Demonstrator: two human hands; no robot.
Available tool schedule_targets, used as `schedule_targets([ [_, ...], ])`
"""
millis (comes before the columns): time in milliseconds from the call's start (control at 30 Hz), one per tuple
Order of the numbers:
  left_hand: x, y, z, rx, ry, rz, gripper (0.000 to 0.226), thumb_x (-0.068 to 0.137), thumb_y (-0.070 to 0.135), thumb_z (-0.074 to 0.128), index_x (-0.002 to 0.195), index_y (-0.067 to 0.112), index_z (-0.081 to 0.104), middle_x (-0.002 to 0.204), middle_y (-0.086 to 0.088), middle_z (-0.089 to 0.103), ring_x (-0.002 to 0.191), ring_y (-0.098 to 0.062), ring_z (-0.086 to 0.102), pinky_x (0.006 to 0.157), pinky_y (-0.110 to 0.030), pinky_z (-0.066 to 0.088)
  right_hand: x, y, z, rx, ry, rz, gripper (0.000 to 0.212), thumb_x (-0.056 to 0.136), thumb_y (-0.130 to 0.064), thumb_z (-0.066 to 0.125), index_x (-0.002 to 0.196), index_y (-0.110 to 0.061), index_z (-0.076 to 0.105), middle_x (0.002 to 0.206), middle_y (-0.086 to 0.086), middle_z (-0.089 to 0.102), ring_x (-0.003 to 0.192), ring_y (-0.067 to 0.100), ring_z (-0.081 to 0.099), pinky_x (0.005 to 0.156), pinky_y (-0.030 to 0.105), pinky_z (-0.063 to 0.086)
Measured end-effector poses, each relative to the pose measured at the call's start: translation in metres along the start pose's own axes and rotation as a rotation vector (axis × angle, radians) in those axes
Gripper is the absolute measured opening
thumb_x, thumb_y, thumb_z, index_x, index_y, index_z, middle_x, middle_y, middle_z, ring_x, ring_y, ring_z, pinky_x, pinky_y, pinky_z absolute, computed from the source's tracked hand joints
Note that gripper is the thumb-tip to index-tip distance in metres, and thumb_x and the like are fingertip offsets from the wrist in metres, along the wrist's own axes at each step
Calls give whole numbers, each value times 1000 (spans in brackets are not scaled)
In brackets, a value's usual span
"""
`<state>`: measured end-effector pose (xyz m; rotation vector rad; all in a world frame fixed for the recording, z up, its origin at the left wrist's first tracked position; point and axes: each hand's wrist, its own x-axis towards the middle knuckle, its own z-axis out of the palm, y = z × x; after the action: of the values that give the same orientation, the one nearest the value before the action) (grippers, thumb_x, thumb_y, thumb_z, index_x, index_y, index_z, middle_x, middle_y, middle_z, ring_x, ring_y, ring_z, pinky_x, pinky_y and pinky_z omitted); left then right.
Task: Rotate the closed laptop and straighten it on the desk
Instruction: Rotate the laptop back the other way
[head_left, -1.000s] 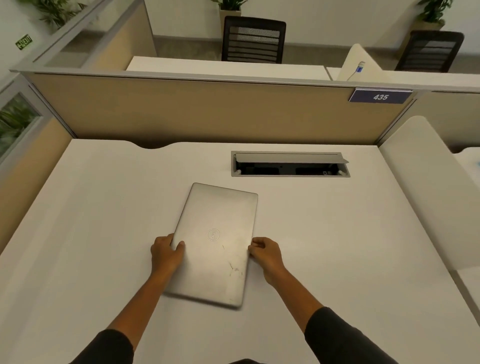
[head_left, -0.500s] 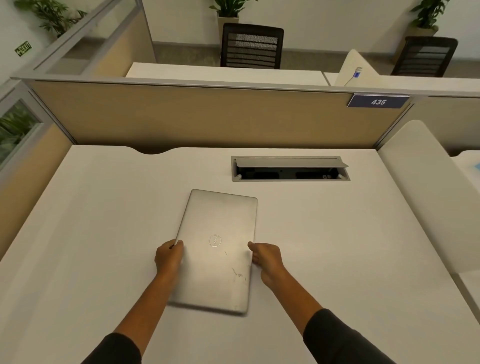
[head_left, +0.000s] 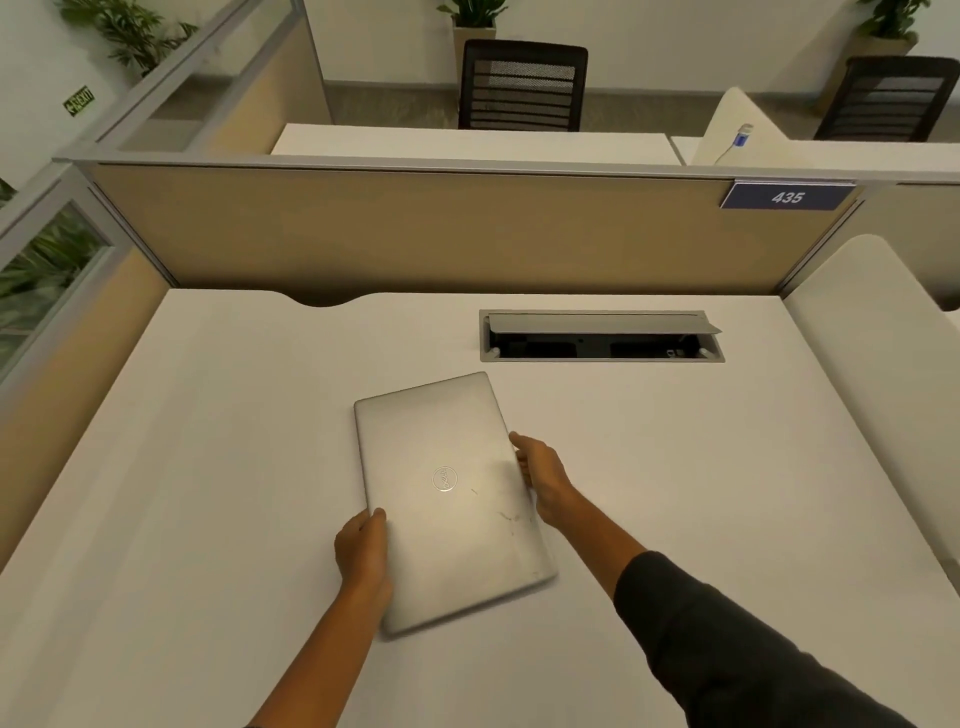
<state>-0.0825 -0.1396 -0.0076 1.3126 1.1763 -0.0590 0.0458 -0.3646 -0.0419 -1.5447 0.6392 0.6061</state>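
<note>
A closed silver laptop (head_left: 447, 499) lies flat on the white desk (head_left: 208, 467), its long side running away from me and its far end tilted to the left. A round logo and some scratches show on the lid. My left hand (head_left: 363, 556) grips the laptop's left long edge near the front, thumb on the lid. My right hand (head_left: 543, 475) holds the right long edge about midway, fingers curled around it.
An open cable box (head_left: 602, 338) is sunk into the desk behind the laptop. A beige partition (head_left: 415, 234) with a "435" sign (head_left: 787, 197) closes the far side. A white side panel (head_left: 878, 364) stands at the right. Office chairs (head_left: 522, 85) stand beyond.
The laptop has turned counter-clockwise: its far end swung left and its near end right. My right hand moved away from me along the edge, my left hand came nearer.
</note>
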Motion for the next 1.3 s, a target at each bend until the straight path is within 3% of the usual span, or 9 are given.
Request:
schedule_targets([
  [200, -16, -18, 9, -93, -3, -51, 11, 91, 16, 60, 83, 14, 52, 85, -10, 44, 82, -26, 39, 74, -39, 35, -12, -49, 6, -169, -37, -3, 76, 79, -71, 56, 119, -8, 69, 126, 8, 70, 112, 30, 67, 100, 43, 54],
  [367, -29, -31, 21, -195, -5, -86, 8, 95, 11, 60, 88, 11, 65, 93, -11, 60, 86, -26, 54, 83, -41, 49, -16, -77, 16, -263, -50, -57, 76, 91, -68, 51, 134, -7, 66, 135, 10, 67, 118, 31, 64, 112, 46, 49],
  [700, -50, -50, 47, -253, -53, -103, 14, 99, 6, 59, 102, -2, 70, 104, -19, 69, 96, -29, 63, 96, -48, 59, -1, -106, 27, -419, -90, -122, 75, 102, -57, 49, 151, -1, 48, 156, 19, 50, 134, 37, 52, 105, 43, 40],
  [833, -49, -50, 44, -216, -60, -68, 15, 99, 5, 58, 101, -1, 71, 103, -14, 71, 96, -28, 66, 99, -45, 57, 0, -101, 22, -453, -80, -132, 47, 102, -45, 56, 120, -3, 64, 116, 14, 60, 104, 33, 57, 86, 38, 40],
  [933, -43, -44, 41, -155, -77, -10, 15, 99, 6, 59, 84, 8, 63, 90, -7, 66, 88, -24, 61, 96, -39, 53, -9, -92, 17, -515, -66, -167, 36, 97, -37, 61, 88, -2, 57, 93, 15, 57, 91, 33, 55, 75, 37, 42],
  [1000, -30, -33, 39, -121, -55, 45, 17, 94, 11, 64, 79, 13, 57, 83, -5, 59, 84, -26, 53, 88, -38, 48, -19, -83, 12, -546, -47, -214, 44, 97, -30, 65, 108, 12, 64, 114, 28, 65, 110, 43, 63, 91, 45, 52],
  [1100, 0, -11, 35, -68, 28, 114, 16, 92, 12, 68, 81, 10, 56, 85, -8, 58, 86, -27, 53, 79, -35, 46, -34, -60, 0, -494, 20, -254, 57, 98, -29, 67, 141, 7, 56, 149, 21, 55, 140, 36, 51, 115, 44, 42],
  [1200, 37, 13, 28, 35, 116, 137, 33, 87, 19, 74, 114, 2, 68, 118, -18, 69, 106, -36, 68, 94, -43, 56, -43, -32, -13, -394, 128, -251, 63, 97, -31, 69, 153, -9, 50, 161, 9, 45, 151, 27, 39, 122, 37, 34],
  [1300, 68, 35, 16, 151, 166, 145, 63, 86, 30, 73, 140, 2, 57, 147, -23, 52, 131, -43, 58, 109, -53, 51, -56, -4, -27, -363, 252, -258, 66, 98, -26, 68, 157, -9, 45, 167, 8, 36, 158, 26, 24, 127, 38, 26],
])
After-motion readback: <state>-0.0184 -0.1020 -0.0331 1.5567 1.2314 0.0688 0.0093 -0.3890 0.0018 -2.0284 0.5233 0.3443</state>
